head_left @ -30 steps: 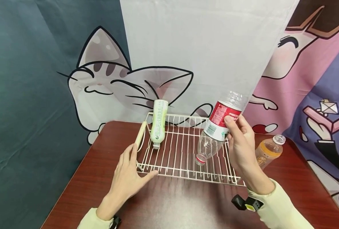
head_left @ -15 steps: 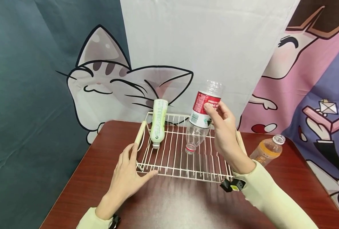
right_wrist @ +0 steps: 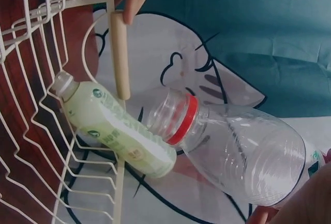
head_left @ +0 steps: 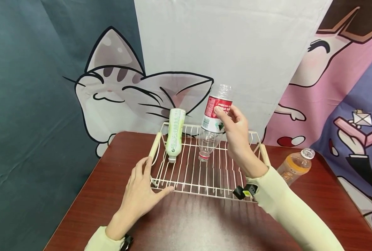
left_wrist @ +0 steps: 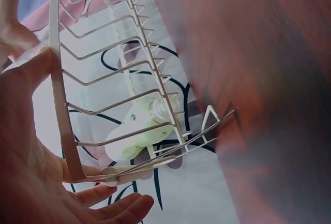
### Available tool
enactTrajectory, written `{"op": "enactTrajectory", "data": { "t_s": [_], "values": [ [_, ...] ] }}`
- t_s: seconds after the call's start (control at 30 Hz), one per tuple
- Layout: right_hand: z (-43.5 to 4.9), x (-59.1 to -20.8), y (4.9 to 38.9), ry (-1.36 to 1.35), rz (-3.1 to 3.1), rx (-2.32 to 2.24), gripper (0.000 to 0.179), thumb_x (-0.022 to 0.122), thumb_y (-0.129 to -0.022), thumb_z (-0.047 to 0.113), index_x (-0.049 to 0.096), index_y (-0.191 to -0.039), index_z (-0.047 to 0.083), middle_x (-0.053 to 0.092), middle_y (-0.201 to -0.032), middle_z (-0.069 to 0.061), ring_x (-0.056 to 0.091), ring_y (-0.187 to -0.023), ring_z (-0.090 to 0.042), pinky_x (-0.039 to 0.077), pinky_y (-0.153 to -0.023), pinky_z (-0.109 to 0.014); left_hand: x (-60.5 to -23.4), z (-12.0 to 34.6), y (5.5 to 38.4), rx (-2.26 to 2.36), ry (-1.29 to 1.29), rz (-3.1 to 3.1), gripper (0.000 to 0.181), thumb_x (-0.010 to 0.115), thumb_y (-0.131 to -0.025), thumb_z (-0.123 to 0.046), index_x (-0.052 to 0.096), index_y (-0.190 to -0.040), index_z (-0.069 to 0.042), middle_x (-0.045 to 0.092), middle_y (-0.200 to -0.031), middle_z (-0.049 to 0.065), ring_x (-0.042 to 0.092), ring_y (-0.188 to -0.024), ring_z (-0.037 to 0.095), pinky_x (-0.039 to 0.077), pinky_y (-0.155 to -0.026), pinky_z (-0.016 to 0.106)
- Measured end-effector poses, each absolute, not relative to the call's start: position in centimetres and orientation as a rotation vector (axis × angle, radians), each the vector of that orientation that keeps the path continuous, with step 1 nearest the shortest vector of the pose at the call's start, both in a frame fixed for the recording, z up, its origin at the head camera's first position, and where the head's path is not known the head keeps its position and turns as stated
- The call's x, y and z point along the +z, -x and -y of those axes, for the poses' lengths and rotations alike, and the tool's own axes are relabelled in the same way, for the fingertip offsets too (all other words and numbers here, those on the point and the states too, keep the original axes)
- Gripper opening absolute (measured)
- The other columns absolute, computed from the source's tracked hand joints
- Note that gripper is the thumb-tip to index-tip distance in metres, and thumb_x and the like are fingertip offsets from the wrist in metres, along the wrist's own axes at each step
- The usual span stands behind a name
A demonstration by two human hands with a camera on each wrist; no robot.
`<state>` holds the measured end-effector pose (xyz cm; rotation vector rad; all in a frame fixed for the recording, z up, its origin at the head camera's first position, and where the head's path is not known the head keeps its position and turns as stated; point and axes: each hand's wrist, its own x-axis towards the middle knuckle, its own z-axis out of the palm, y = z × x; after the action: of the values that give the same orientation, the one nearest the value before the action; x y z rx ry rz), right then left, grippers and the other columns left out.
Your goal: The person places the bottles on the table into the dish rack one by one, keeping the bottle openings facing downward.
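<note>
3 bottles [head_left: 175, 135], 1 rack [head_left: 201, 194]; right grip [head_left: 237, 135] pinches 1 clear bottle [head_left: 211, 125], left grip [head_left: 140, 192] spread.

The rack [head_left: 201, 194] sits on the table [head_left: 179, 226], left bottle [head_left: 175, 134] inside, middle bottle [head_left: 209, 124] above, right bottle [head_left: 294, 166] apparently standing beside it.

Right sleeve [head_left: 290, 205], lower right: pale yellow-green, creased near cuff; black boxy wrist device [head_left: 250, 190], yellow-green patch. Left sleeve [head_left: 101, 240], lower left: same colour; black wristpiece [head_left: 127, 242] at cuff. Left hand [head_left: 141, 191], right hand [head_left: 236, 134]: bare.
</note>
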<state>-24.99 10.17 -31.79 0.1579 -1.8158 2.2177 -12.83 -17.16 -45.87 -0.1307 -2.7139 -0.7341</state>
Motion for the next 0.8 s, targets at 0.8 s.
{"op": "enactTrajectory", "data": {
  "t_s": [0.8],
  "values": [
    [-8.4,-35.8,29.0,0.011,1.934,2.182,0.038,0.084,-0.098,0.019,0.072,-0.131,0.003,0.063,-0.098,0.006,0.057,-0.09,-0.008,0.05,-0.078,-0.022,-45.6,17.0,12.8,-0.693,0.125,2.749,0.129,0.088,-0.079,-0.073,0.032,-0.172,-0.003,0.037,-0.169,0.016,0.047,-0.146,0.045,0.042,-0.113,0.065]
  ]
}}
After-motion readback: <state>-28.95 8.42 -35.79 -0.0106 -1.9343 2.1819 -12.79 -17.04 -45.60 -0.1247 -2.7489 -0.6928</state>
